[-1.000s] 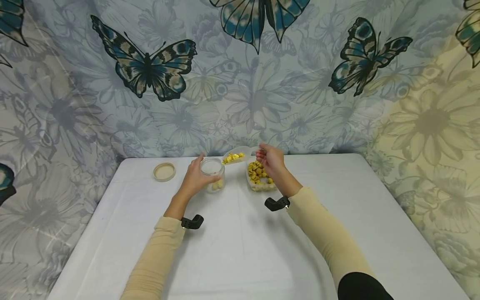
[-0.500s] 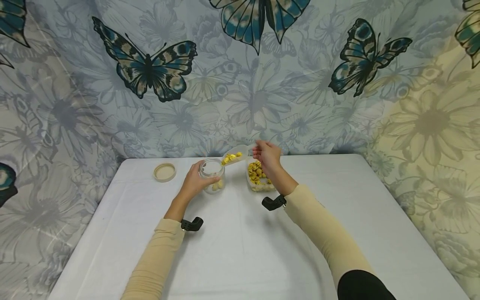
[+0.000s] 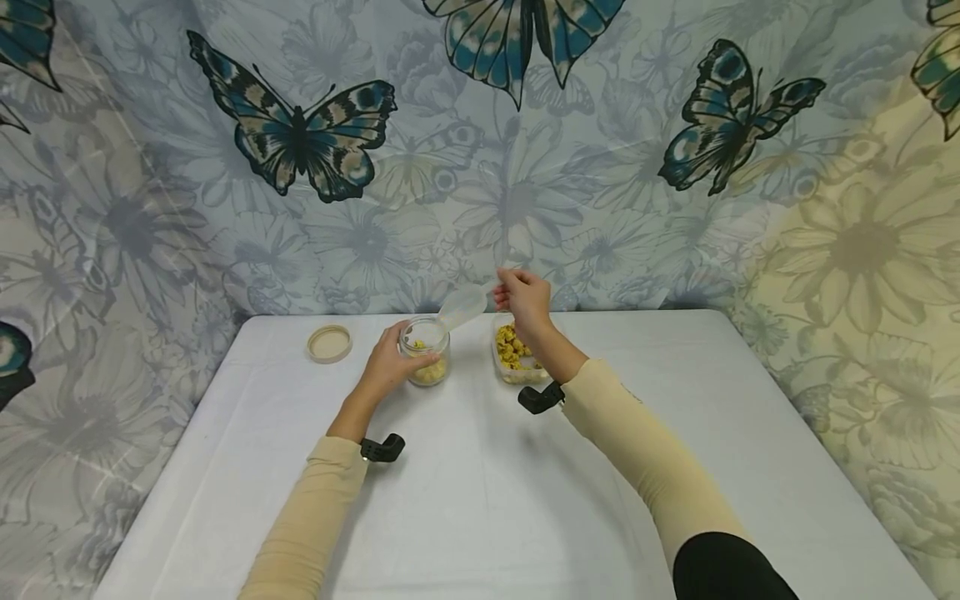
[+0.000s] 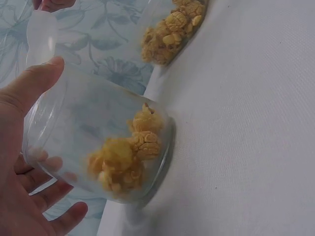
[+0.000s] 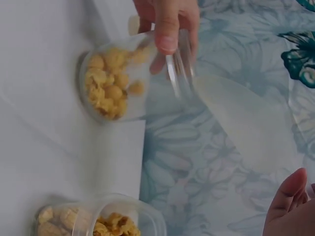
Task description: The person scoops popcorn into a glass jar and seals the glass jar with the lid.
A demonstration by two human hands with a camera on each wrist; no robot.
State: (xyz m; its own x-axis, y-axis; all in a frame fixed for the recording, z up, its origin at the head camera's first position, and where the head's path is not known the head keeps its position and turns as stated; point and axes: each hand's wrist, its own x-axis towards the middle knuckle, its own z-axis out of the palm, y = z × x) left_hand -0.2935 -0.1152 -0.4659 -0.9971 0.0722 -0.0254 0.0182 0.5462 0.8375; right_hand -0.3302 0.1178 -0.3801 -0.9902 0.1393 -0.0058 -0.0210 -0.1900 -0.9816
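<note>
Scoop [image 3: 463, 305] in right hand [image 3: 524, 303] — curled, apparently pinching.

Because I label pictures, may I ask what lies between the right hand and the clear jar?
In the head view, a translucent scoop slopes down from the right hand to the clear jar.

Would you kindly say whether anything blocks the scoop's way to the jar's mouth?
Nothing visible does: the scoop, held by the right hand, has its tip at the open mouth of the jar, and the lid lies aside on the table.
</note>
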